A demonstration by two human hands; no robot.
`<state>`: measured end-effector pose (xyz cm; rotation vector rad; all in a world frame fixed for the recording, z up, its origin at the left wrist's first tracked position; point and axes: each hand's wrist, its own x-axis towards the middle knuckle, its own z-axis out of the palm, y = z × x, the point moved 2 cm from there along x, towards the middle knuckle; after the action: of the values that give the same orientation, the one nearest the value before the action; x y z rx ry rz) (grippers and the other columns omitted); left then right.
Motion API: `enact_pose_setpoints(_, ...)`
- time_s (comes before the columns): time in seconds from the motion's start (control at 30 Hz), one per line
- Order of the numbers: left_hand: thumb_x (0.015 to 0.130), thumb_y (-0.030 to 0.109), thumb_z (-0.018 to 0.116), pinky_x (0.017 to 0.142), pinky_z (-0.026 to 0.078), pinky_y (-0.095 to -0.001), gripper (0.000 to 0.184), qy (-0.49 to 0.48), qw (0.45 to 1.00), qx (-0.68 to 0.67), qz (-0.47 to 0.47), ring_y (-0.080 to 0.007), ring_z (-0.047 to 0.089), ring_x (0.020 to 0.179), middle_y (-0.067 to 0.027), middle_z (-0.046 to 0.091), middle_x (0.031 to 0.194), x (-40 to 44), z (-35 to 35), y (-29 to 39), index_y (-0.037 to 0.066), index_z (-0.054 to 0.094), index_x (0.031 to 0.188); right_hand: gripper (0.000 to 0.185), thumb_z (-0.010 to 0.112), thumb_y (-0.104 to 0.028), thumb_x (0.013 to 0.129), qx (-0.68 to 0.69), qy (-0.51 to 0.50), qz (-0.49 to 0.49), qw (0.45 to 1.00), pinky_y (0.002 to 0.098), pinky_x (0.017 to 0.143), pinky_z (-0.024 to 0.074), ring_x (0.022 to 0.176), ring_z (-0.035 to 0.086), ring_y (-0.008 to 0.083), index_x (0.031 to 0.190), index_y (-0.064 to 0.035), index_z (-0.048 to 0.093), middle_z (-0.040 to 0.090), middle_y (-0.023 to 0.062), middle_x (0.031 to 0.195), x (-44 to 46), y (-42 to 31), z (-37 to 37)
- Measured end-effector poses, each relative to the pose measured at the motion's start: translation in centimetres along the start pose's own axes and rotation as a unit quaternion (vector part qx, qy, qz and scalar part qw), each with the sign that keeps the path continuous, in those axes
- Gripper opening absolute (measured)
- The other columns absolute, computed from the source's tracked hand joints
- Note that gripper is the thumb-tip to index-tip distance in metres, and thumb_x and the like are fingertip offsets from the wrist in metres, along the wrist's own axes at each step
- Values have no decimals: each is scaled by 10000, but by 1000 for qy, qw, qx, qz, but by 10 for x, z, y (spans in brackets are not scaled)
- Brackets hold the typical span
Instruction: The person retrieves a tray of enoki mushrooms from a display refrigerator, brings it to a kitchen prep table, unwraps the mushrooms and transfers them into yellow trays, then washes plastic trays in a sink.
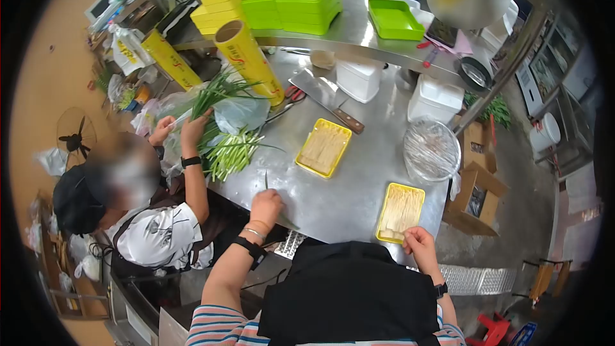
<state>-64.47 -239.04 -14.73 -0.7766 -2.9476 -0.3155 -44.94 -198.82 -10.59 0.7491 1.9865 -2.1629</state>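
My left hand (pixel 266 208) is closed in a fist near the table's front edge. A thin dark strip (pixel 266 181) sticks out above it and another end shows below; whether it is a leaf or a blade I cannot tell. My right hand (pixel 419 243) pinches the lower right corner of a yellow tray (pixel 383 218) of pale enoki mushrooms (pixel 402 210). A second yellow tray (pixel 298 157) of enoki mushrooms (pixel 322 147) lies mid-table, beside a cleaver (pixel 320 93) with a wooden handle.
At left, a co-worker's hands (pixel 195 129) hold green scallions (pixel 218 93) and plastic. Red-handled scissors (pixel 295 94), yellow film rolls (pixel 246 57) and white tubs (pixel 359 79) stand behind. A film-covered bowl (pixel 430 147) sits at right. Green trays (pixel 311 3) fill the shelf (pixel 352 25).
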Motion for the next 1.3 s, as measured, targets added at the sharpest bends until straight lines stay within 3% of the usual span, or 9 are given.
enact_pose_setpoints(0.17,712,102,561,721,472,-395,85,74,990,95,-79,-293,583,861,-89,606,870,12,-3,-78,78,631,756,80,572,-108,902,-5,7,-26,1000,202,473,373,511,479,65,873,-34,579,555,9,627,0,-12,3)
enact_pose_setpoints(0.3,738,91,519,818,488,-423,242,24,989,-66,-131,-330,581,933,-142,601,979,23,6,-19,76,634,950,76,553,-86,905,-36,-31,-46,998,205,470,372,511,472,64,873,-21,575,558,26,628,12,-6,12)
enact_pose_setpoints(0.47,751,85,535,779,492,-423,167,51,988,-80,-122,-322,591,890,-137,581,938,7,24,6,56,601,902,102,556,-91,898,-147,-141,-74,976,252,413,404,428,507,132,838,-10,538,544,70,522,50,33,-4)
enact_pose_setpoints(0.5,740,77,546,782,490,-425,189,70,984,-96,-136,-328,589,889,-139,581,938,-6,16,16,54,600,920,101,589,-103,883,-149,-205,-66,965,258,546,478,582,595,135,912,-11,558,621,83,673,91,75,-38)
enact_pose_setpoints(0.57,735,87,581,792,483,-431,242,123,974,-143,-126,-341,587,903,-142,586,948,-36,-2,38,56,594,974,116,593,-113,887,-191,-302,-97,929,256,571,479,616,594,133,944,-16,565,624,79,710,121,58,8)
enact_pose_setpoints(0.73,794,170,614,835,475,-427,266,-16,928,-263,-264,-339,586,973,-136,607,1003,-158,-13,50,92,595,1048,232,614,-168,907,-250,-451,-250,820,243,695,485,785,592,120,1104,-45,601,642,60,894,65,-11,104)
enact_pose_setpoints(1.03,811,296,631,883,465,-403,344,49,751,-298,-587,-324,588,1036,-150,635,1076,-378,-17,150,90,619,1086,214,628,-173,889,-350,-659,-197,636,233,688,477,765,588,111,1059,-45,600,643,56,887,26,-1,244)
enact_pose_setpoints(1.13,873,442,571,890,458,-376,459,71,702,-410,-578,-319,593,1030,-159,636,1091,-402,5,195,77,593,1151,208,632,-175,884,-372,-693,-191,587,229,686,475,759,587,109,1044,-45,600,644,55,885,4,3,277)
enact_pose_setpoints(1.3,963,418,400,931,412,-385,465,175,700,-431,-542,-336,573,1038,-175,634,1066,-417,38,220,27,601,1113,200,639,-178,874,-404,-731,-189,517,223,682,470,748,585,104,1019,-46,599,644,54,881,-30,15,321)
